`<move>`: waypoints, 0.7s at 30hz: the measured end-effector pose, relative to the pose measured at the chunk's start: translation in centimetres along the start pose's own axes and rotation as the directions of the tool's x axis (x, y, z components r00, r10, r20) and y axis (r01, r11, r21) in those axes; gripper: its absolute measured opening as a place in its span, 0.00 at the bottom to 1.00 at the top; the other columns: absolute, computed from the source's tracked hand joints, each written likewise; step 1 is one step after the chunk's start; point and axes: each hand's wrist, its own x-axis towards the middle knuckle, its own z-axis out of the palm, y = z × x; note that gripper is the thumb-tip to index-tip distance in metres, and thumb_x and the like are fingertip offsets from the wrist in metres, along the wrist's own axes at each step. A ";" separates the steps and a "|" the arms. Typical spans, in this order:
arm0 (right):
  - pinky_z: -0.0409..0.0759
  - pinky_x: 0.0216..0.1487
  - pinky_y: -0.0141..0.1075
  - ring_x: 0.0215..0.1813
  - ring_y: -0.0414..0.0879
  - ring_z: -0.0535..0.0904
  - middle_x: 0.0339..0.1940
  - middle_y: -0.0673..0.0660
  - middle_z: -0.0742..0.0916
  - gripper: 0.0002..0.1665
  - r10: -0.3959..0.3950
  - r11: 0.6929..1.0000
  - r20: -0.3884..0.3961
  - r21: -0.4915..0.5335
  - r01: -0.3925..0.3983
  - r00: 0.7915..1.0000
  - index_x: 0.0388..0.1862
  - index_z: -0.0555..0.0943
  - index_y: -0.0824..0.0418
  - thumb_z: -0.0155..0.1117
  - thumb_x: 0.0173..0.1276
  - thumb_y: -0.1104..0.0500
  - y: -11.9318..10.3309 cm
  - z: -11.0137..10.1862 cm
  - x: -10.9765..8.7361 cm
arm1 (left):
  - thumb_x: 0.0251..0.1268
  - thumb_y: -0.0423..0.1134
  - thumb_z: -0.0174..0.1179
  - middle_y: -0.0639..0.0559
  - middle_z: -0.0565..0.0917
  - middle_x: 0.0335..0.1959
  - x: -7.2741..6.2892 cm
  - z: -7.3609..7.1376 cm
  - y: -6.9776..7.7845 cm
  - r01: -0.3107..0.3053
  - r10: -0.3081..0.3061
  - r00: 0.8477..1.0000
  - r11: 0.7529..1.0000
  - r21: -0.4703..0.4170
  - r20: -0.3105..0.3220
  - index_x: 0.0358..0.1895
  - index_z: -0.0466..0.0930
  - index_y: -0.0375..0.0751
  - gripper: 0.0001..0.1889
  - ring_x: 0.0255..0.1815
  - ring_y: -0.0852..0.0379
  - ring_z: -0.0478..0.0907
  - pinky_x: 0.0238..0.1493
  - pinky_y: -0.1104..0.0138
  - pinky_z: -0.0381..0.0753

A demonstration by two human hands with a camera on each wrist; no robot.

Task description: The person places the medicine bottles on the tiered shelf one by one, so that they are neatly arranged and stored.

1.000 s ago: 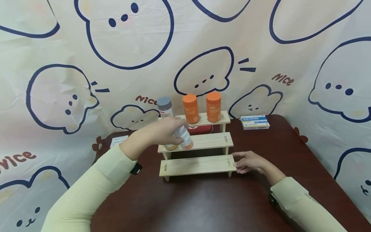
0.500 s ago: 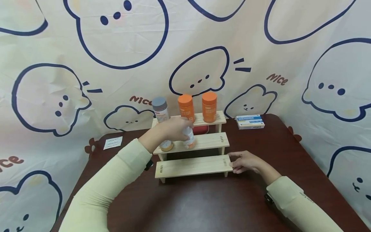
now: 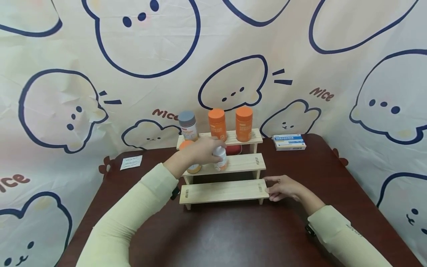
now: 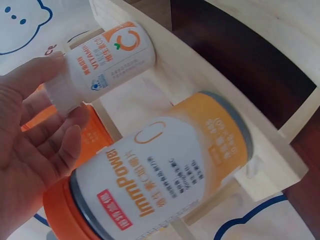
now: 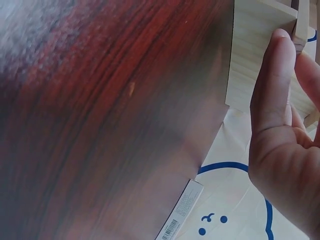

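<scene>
A three-step wooden rack [image 3: 223,191] stands on the dark table. My left hand [image 3: 201,151] pinches the cap end of a small white vitamin C bottle [image 4: 112,65] between thumb and fingers. The bottle is upright, its base at the middle shelf [image 3: 243,162]. Left of it on that shelf is an orange-capped ImmPower bottle [image 4: 160,162], partly behind the hand in the head view. My right hand [image 3: 284,188] grips the right end of the lowest shelf, with fingers on either side of the board in the right wrist view.
The top shelf carries a grey-capped bottle [image 3: 188,125] and two orange bottles, one in the middle [image 3: 218,126] and one at right [image 3: 244,125]. A red item [image 3: 233,150] shows behind the rack. A blue-white box [image 3: 288,142] lies at back right, a white paper [image 3: 131,162] at left.
The white bottle has gone from tilted to upright over the middle shelf, shifting slightly right with my left hand. My right hand keeps its place on the rack.
</scene>
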 end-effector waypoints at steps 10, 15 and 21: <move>0.83 0.29 0.37 0.25 0.45 0.82 0.23 0.60 0.85 0.41 -0.015 1.000 -0.003 -0.021 0.015 1.000 0.69 0.62 0.70 0.67 0.59 0.63 0.2 -0.3 0.4 | 0.58 0.47 0.65 0.51 0.78 0.53 0.3 0.6 0.3 0.017 -0.014 0.999 0.995 0.096 -0.034 0.59 0.75 0.51 0.24 0.47 0.57 0.76 0.50 0.63 0.78; 0.83 0.29 0.38 0.24 0.45 0.82 0.23 0.60 0.85 0.41 -0.040 0.998 -0.006 -0.041 0.040 0.999 0.69 0.62 0.71 0.67 0.59 0.63 0.3 0.0 0.7 | 0.58 0.51 0.64 0.51 0.79 0.54 0.1 0.6 0.4 0.030 -0.018 0.998 0.972 0.233 -0.053 0.61 0.74 0.54 0.26 0.49 0.55 0.77 0.47 0.62 0.79; 0.83 0.31 0.41 0.28 0.48 0.82 0.28 0.59 0.85 0.42 -0.104 0.975 -0.092 -0.204 0.083 0.990 0.70 0.62 0.66 0.68 0.60 0.56 0.5 0.1 -0.1 | 0.61 0.56 0.59 0.52 0.78 0.57 -2.0 -0.6 0.1 0.008 0.032 0.981 0.978 0.207 -0.190 0.57 0.78 0.51 0.23 0.59 0.52 0.70 0.55 0.57 0.74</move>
